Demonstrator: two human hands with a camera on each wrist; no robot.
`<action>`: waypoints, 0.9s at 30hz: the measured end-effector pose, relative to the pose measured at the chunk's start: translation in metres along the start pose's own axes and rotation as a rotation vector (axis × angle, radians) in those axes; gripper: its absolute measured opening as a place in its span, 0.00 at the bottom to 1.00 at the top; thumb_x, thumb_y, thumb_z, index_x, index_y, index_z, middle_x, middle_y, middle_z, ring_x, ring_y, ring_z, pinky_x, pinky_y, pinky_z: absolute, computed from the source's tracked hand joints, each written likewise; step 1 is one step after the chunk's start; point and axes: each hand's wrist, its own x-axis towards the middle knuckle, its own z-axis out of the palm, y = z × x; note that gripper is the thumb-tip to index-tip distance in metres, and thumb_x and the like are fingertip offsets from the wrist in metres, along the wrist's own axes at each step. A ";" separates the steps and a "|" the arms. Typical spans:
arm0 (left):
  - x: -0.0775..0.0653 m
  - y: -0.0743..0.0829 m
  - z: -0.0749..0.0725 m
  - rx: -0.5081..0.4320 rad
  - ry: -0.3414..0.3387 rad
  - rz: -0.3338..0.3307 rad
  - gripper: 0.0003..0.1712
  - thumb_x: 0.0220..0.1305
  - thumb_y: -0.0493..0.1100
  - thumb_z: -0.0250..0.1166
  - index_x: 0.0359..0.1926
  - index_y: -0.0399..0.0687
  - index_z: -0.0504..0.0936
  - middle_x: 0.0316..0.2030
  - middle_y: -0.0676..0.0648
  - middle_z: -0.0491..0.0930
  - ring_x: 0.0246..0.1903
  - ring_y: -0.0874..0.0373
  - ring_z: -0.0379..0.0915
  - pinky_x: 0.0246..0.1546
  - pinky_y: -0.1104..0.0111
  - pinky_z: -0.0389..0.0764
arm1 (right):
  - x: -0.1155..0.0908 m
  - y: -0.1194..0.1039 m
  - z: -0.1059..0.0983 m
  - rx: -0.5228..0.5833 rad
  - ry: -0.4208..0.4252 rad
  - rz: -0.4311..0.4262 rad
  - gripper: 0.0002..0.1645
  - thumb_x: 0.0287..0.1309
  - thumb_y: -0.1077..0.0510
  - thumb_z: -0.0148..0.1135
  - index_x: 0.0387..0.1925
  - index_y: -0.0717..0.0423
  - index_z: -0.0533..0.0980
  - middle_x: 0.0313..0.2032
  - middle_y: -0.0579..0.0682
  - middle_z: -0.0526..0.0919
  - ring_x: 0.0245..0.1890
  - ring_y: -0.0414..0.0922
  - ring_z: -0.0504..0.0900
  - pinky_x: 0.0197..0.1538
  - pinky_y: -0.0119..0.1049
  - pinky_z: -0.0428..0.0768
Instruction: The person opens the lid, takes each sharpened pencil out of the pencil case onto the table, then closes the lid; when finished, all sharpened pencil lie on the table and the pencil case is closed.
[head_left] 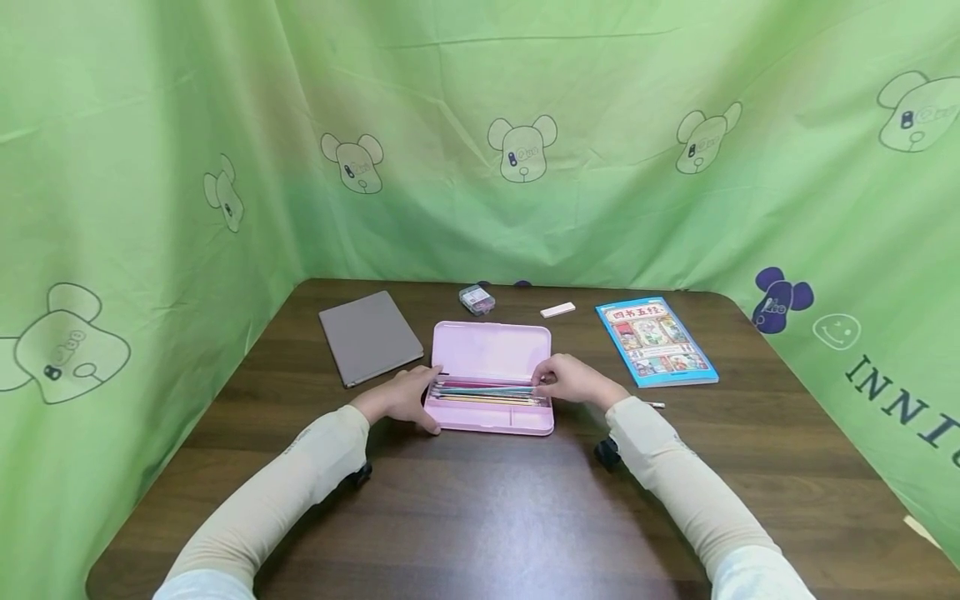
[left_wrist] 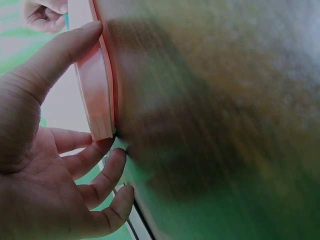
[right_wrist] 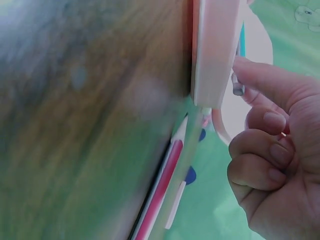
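Note:
A pink pencil case (head_left: pixel 491 350) lies with its lid up on the table, several pencils (head_left: pixel 487 399) side by side in its tray. My left hand (head_left: pixel 405 393) holds the case's left end, thumb at the front wall and fingers around toward the back; the left wrist view shows the thumb (left_wrist: pixel 75 47) against the case wall. At the right end, my right hand (head_left: pixel 573 379) pinches the end of a teal pencil (right_wrist: pixel 242 40) between thumb and forefinger, its other fingers curled in. Most of that pencil lies across the others in the tray.
A grey notebook (head_left: pixel 371 336) lies left, a blue-edged book (head_left: pixel 658 342) right. Behind the case are a small clear box (head_left: pixel 477 300) and a pale pink bar (head_left: pixel 557 310). A sharpened pink pencil (right_wrist: pixel 162 192) lies on the table near my right hand. Green cloth (head_left: pixel 450 217) hangs behind.

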 end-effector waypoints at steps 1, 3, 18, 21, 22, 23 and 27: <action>0.000 0.000 0.000 -0.002 0.000 0.002 0.62 0.41 0.54 0.75 0.71 0.41 0.49 0.66 0.38 0.57 0.61 0.39 0.55 0.61 0.48 0.59 | -0.001 0.001 -0.001 -0.002 0.010 0.010 0.02 0.54 0.60 0.63 0.27 0.55 0.78 0.21 0.44 0.75 0.22 0.37 0.68 0.29 0.30 0.69; 0.000 0.000 0.000 -0.001 -0.001 0.002 0.62 0.41 0.53 0.75 0.71 0.41 0.49 0.66 0.39 0.57 0.61 0.40 0.54 0.61 0.49 0.59 | -0.004 0.002 -0.004 0.010 0.033 0.029 0.03 0.55 0.60 0.62 0.29 0.55 0.78 0.23 0.45 0.76 0.22 0.38 0.69 0.29 0.31 0.69; 0.001 0.000 0.001 0.017 -0.008 -0.005 0.62 0.40 0.54 0.75 0.71 0.40 0.49 0.66 0.37 0.57 0.61 0.38 0.54 0.61 0.48 0.60 | -0.034 0.029 -0.022 0.124 0.226 0.070 0.04 0.54 0.60 0.63 0.27 0.56 0.77 0.20 0.43 0.66 0.21 0.40 0.62 0.30 0.33 0.62; 0.001 0.000 0.000 0.018 -0.007 -0.009 0.62 0.40 0.53 0.76 0.71 0.40 0.49 0.66 0.37 0.57 0.61 0.38 0.54 0.61 0.48 0.60 | -0.040 0.032 -0.026 0.144 0.233 0.069 0.04 0.54 0.60 0.64 0.28 0.56 0.77 0.20 0.43 0.68 0.21 0.39 0.61 0.29 0.32 0.63; 0.001 0.000 0.000 0.018 -0.007 -0.011 0.62 0.40 0.53 0.76 0.71 0.41 0.49 0.66 0.38 0.57 0.61 0.38 0.54 0.61 0.49 0.60 | -0.042 0.034 -0.027 0.148 0.234 0.073 0.04 0.54 0.60 0.64 0.28 0.57 0.77 0.21 0.44 0.68 0.21 0.39 0.61 0.29 0.32 0.63; 0.001 -0.001 0.000 0.019 -0.007 -0.010 0.62 0.40 0.54 0.75 0.71 0.41 0.49 0.67 0.38 0.57 0.61 0.38 0.54 0.61 0.48 0.60 | -0.044 0.035 -0.029 0.148 0.236 0.079 0.04 0.54 0.60 0.64 0.28 0.57 0.77 0.21 0.44 0.69 0.22 0.39 0.62 0.29 0.32 0.63; 0.003 0.000 0.000 0.018 -0.015 -0.017 0.62 0.41 0.55 0.75 0.71 0.42 0.49 0.67 0.38 0.56 0.62 0.39 0.54 0.61 0.48 0.59 | -0.051 0.041 -0.032 0.144 0.238 0.111 0.05 0.54 0.60 0.64 0.28 0.57 0.77 0.22 0.46 0.71 0.22 0.40 0.62 0.30 0.32 0.63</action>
